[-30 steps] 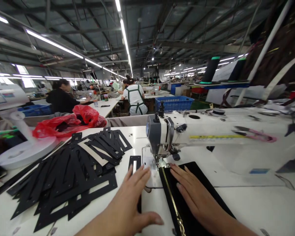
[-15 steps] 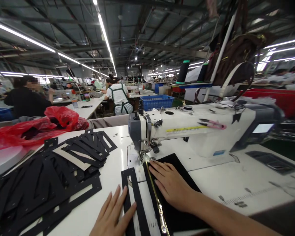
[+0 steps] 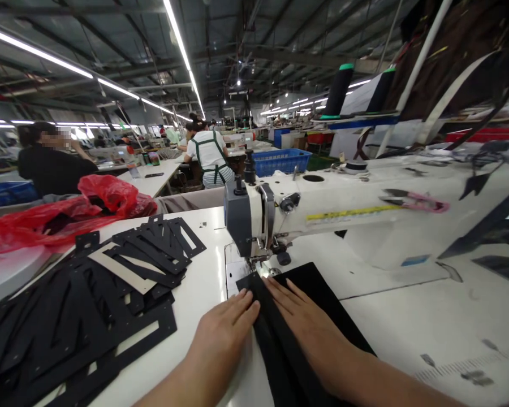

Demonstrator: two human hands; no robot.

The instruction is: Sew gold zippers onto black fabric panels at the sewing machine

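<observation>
My left hand (image 3: 224, 325) rests at the left edge of a black strip piece (image 3: 265, 314), its fingers stretched out and fingertips on the strip. My right hand (image 3: 307, 319) lies flat, fingers extended, on the strip's right side and on the black fabric (image 3: 322, 282) beneath. The strip's far end reaches the needle area of a white sewing machine (image 3: 258, 257). The gold zipper is hidden from view. To the left lies a heap of black frame-shaped pieces with slots (image 3: 68, 316), one showing a pale face.
Behind the heap is a crumpled red plastic bag (image 3: 106, 198). Pink-handled thread snips (image 3: 424, 202) lie on the machine arm, under black thread cones (image 3: 338, 93). A blue basket (image 3: 282, 162) and co-workers at other tables are farther off.
My left hand has moved up and right, bringing the slotted black piece from the bare tabletop over the zipper. The zipper is now covered. My right hand stays on the fabric.
</observation>
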